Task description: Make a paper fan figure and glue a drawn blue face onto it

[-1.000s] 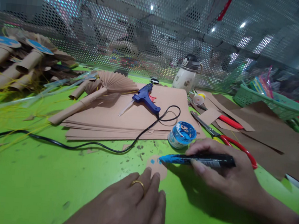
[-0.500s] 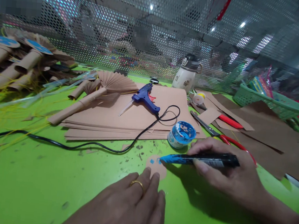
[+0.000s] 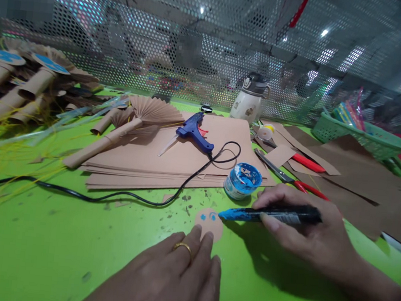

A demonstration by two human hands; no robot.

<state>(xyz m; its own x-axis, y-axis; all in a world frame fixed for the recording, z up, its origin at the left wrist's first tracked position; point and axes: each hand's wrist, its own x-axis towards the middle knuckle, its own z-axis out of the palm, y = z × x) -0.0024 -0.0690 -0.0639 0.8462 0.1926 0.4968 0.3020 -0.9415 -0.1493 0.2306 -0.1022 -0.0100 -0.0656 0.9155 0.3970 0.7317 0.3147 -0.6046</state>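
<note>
A small round brown paper disc (image 3: 210, 227) lies on the green table, with two blue marks on it and a faint curved line. Two fingertips of my left hand (image 3: 182, 267) rest on its lower edge, the hand lying flat with a gold ring on one finger. In my right hand (image 3: 305, 236) is a black marker (image 3: 279, 215) whose tip is coated in blue paint; the tip is at the disc's upper right edge. Just behind the marker stands an open pot of blue paint (image 3: 243, 180).
A blue glue gun (image 3: 197, 133) and a folded paper fan (image 3: 154, 110) lie on stacked brown paper (image 3: 120, 173). Its black cord (image 3: 128, 194) crosses leftward. Red-handled scissors (image 3: 286, 177), a white bottle (image 3: 250, 98) and a green basket (image 3: 368, 138) are at right. Finished-looking fans pile up left.
The marker tip has shifted slightly right, off the right-hand blue mark, which now shows fully. The left blue mark looks less square. My left hand stays on the disc.
</note>
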